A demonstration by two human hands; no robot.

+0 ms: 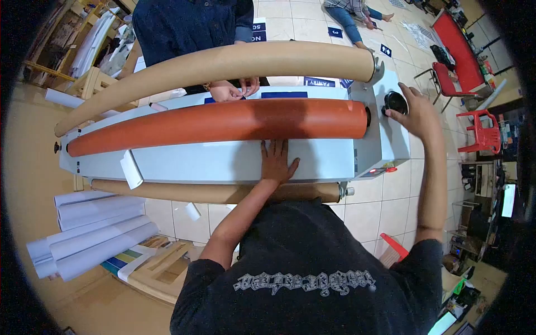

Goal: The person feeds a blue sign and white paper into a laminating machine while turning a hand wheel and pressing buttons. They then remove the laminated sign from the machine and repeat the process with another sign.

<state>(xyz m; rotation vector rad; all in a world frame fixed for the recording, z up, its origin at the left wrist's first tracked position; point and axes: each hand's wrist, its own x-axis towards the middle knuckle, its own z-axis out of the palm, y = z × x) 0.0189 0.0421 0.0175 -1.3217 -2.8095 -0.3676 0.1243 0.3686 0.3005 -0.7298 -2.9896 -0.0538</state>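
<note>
My left hand (275, 163) lies flat on the pale grey table of a roller machine (201, 163), its fingers spread and their tips close to the orange roller (223, 124). At the machine's right end, my right hand (414, 111) is curled around a black round knob (395, 103), thumb on the near side and fingers over the far side. A long brown roll (234, 62) runs above the orange roller, and another brown roll (223, 191) sits along the near edge. Dark blue sign pieces (285, 95) show just behind the orange roller.
Across the machine, a co-worker's hands (231, 89) are near the blue pieces. Another person (349, 19) is on the tiled floor. A white paper piece (132, 169) lies on the machine's left. White rolls (100, 234) rest at lower left; a red chair (481, 132) stands right.
</note>
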